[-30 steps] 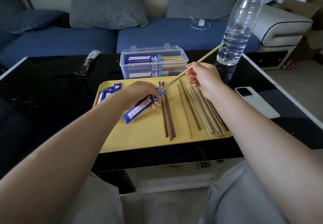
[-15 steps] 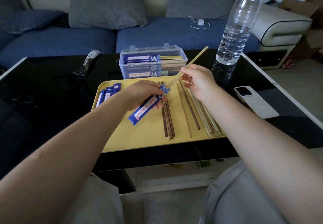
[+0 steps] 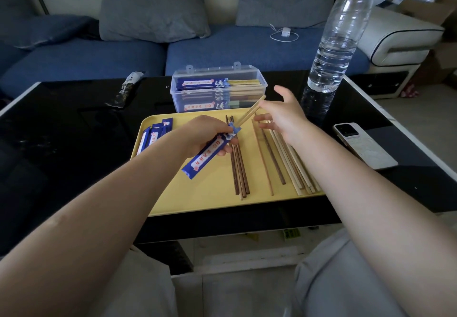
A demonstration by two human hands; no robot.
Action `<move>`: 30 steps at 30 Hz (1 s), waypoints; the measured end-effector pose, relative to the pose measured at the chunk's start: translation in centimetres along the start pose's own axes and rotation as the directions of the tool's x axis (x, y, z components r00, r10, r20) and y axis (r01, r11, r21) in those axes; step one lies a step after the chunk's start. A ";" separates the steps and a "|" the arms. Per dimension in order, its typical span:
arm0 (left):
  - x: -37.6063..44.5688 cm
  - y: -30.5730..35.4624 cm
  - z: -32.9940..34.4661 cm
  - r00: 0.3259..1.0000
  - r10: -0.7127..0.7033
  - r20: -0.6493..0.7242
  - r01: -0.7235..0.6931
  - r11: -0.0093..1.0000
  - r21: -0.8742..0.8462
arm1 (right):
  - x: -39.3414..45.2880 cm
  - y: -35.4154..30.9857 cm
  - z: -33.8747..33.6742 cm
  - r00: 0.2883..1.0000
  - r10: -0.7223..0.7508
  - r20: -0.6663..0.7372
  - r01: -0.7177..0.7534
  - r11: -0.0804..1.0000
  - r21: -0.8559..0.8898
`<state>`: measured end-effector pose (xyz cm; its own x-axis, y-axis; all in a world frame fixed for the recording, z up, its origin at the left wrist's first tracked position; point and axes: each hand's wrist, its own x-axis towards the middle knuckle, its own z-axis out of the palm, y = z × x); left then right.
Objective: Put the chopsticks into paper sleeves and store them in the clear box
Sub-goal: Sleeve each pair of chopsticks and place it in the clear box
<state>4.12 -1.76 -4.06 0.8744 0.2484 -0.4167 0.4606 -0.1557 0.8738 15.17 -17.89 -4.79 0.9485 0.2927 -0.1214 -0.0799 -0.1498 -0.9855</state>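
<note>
Left hand [image 3: 210,135] grips the blue sleeve [image 3: 209,152] over the tray [image 3: 197,193], light chopsticks [image 3: 251,114] mostly in, ends sticking out toward the box [image 3: 218,91]. Right hand [image 3: 284,116], fingers spread, fingertips at the ends; best to push along the sleeve's axis so the paper doesn't buckle.

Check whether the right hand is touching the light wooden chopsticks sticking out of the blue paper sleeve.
Cannot tell. In the head view the open right hand overlaps the chopsticks' top end; no plain contact or gap shows.
</note>
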 end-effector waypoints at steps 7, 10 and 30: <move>0.3 0.0 0.0 0.999 0.006 -0.036 -0.002 0.993 0.116 | -0.5 0.3 0.4 0.999 0.025 0.022 -0.026 0.998 0.061; 0.2 0.3 0.1 0.998 0.026 -0.051 -0.014 0.975 0.223 | 0.0 0.4 0.2 0.996 0.085 -0.004 -0.082 0.972 0.222; 1.8 -1.8 0.7 0.582 0.811 -0.058 -0.086 0.132 0.988 | 0.9 -1.2 0.5 0.965 0.263 -0.006 -0.213 0.794 0.570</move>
<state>4.95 -1.74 -6.58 0.8736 0.0733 0.4811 0.1360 -0.9860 -0.0967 15.99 -16.96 -3.79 0.8959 0.2377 -0.3754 -0.4400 0.3572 -0.8239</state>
